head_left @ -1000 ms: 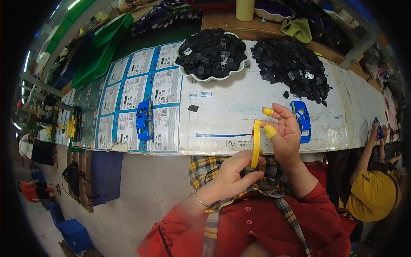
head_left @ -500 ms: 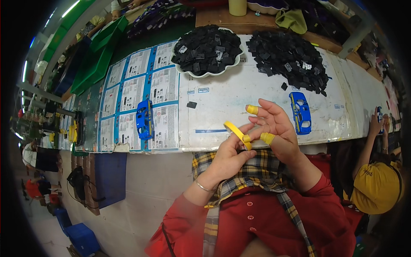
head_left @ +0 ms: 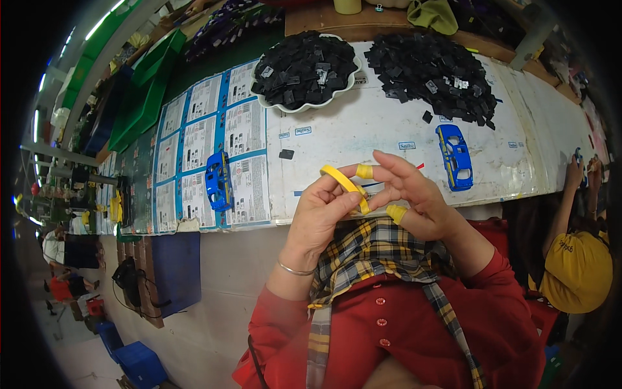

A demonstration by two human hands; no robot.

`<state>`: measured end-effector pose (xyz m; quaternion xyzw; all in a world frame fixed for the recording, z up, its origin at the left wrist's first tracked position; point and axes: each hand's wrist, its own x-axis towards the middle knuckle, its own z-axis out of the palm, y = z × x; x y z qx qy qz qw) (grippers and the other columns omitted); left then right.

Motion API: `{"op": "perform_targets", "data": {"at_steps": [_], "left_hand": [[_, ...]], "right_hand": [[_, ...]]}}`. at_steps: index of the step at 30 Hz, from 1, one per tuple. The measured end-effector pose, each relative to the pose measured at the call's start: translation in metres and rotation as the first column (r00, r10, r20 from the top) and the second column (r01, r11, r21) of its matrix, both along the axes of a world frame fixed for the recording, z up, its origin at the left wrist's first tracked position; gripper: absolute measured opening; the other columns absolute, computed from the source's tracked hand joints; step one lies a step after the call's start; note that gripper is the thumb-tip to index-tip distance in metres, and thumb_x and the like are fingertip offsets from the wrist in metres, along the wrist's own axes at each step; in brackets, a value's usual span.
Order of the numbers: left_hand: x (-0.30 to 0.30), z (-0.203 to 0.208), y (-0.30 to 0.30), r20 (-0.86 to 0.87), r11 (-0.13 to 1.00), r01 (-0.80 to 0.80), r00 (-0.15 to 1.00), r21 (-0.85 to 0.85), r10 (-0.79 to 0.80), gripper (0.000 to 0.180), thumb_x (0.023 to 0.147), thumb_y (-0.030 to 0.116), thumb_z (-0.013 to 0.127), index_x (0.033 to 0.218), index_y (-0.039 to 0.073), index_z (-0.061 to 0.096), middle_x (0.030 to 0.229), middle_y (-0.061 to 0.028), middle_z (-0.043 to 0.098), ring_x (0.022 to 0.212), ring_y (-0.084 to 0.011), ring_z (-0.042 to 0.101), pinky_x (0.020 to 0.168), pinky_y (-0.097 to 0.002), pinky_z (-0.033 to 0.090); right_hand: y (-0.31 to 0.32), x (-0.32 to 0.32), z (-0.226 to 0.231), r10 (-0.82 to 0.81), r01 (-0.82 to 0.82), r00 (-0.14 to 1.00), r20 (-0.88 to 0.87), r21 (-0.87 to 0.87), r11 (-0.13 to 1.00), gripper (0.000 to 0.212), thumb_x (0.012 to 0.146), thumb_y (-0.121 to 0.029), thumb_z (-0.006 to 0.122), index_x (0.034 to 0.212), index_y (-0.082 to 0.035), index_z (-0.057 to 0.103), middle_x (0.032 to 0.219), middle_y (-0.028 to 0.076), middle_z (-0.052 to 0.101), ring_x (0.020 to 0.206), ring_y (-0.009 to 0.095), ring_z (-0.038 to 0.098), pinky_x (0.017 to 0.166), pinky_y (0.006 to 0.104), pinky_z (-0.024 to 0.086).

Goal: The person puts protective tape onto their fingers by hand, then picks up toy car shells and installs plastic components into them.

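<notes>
A narrow roll of yellow tape [head_left: 338, 177] is pinched by my left hand [head_left: 313, 217], thumb on its near edge, in front of the table's front edge. My right hand [head_left: 424, 206] faces it with fingers spread. Yellow tape wraps my right index finger and thumb. The right index fingertip reaches to the roll; whether it touches is hard to make out. On the table, one blue toy car body [head_left: 455, 159] lies beyond my right hand. Another blue toy car body [head_left: 218, 181] lies to the left, on printed card sheets.
A white scalloped bowl [head_left: 311, 106] of black plastic pieces stands at the back. Beside it is a loose heap of black pieces [head_left: 431, 78]. One black piece [head_left: 286, 154] lies alone. A green tray [head_left: 139, 97] is at far left; a person in yellow [head_left: 575, 269] works at right.
Both hands have moved slightly left and the roll is turned more upright. My right index finger has come over to the roll. The view has shifted a little.
</notes>
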<state>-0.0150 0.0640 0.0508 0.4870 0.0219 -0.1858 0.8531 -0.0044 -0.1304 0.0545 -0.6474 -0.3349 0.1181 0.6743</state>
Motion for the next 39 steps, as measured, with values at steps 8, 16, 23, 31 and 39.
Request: {"op": "perform_targets", "data": {"at_steps": [8,16,23,31,39], "left_hand": [[0.008,0.000,-0.006,0.111,1.000,-0.003,0.994,0.019,0.001,0.029,0.079,-0.008,0.059,0.107,-0.002,0.054,0.089,-0.0061,0.061,0.077,-0.0082,0.057,0.069,-0.0195,0.048],[0.001,0.010,-0.011,0.209,0.998,-0.012,0.978,0.066,-0.002,0.025,0.078,-0.010,0.058,0.101,-0.002,0.054,0.092,-0.0073,0.061,0.082,-0.0104,0.059,0.076,-0.0206,0.048],[-0.020,0.011,-0.022,0.444,0.953,-0.124,0.896,0.275,-0.011,0.018,0.074,-0.008,0.062,0.091,-0.002,0.060,0.093,-0.0071,0.061,0.087,-0.0136,0.057,0.078,-0.0260,0.046],[-0.030,0.011,-0.029,0.723,0.823,-0.267,0.652,0.501,-0.228,0.016,0.067,0.000,0.069,0.081,0.001,0.062,0.091,-0.0129,0.060,0.084,-0.0291,0.057,0.073,-0.0358,0.046],[-0.036,0.005,-0.018,0.778,0.713,-0.383,0.510,0.587,-0.367,0.017,0.066,-0.004,0.066,0.082,0.001,0.063,0.094,-0.0124,0.062,0.084,-0.0261,0.058,0.072,-0.0337,0.046]], "right_hand": [[-0.003,0.001,0.005,0.006,-0.007,1.000,-0.006,-0.024,1.000,0.079,0.064,0.010,0.035,0.140,-0.001,0.017,0.138,0.022,0.034,0.098,0.018,0.061,0.087,0.0278,0.044],[-0.006,0.002,0.000,-0.176,0.171,0.972,-0.158,-0.045,0.984,0.079,0.064,0.009,0.035,0.141,0.000,0.016,0.137,0.026,0.033,0.097,0.020,0.060,0.086,0.0270,0.044],[-0.009,0.002,-0.016,-0.266,0.265,0.964,-0.009,-0.035,0.964,0.072,0.071,0.010,0.035,0.140,0.002,0.015,0.135,0.025,0.037,0.121,0.030,0.044,0.096,0.0324,0.038],[-0.005,0.001,-0.015,-0.313,0.312,0.945,0.100,0.026,0.950,0.062,0.073,0.012,0.034,0.134,0.008,0.027,0.141,0.022,0.025,0.130,0.032,0.030,0.106,0.0373,0.026],[-0.016,0.002,-0.025,-0.340,0.336,0.937,0.083,0.060,0.940,0.050,0.072,0.014,0.033,0.120,0.011,0.047,0.143,0.022,0.020,0.130,0.033,0.031,0.103,0.0382,0.033]]}}
